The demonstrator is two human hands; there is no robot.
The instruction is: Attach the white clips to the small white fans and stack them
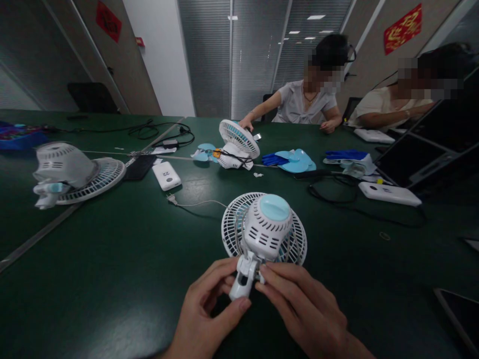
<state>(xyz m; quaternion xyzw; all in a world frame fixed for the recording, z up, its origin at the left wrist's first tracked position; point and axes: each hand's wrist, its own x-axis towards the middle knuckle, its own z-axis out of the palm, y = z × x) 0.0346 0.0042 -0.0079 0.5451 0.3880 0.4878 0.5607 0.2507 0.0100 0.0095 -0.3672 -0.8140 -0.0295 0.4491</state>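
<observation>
A small white clip fan [267, 232] lies grille-down on the green table in front of me, its pale blue rear cap facing up. Its white clip [243, 284] points toward me. My left hand [215, 299] is closed around the clip from the left, with the thumb along its near end. From the right, my right hand [299, 299] pinches at the joint between clip and motor housing. What lies between the right fingertips is mostly hidden. The fan's thin cord runs left to a two-pin plug [172, 199].
Another fan [67, 172] lies to the left. Further back stand a third fan [237, 144], touched by a co-worker's hand [247, 123], and blue fan blades [297, 161]. White power banks [166, 175], cables and a dark tablet [462, 314] lie around.
</observation>
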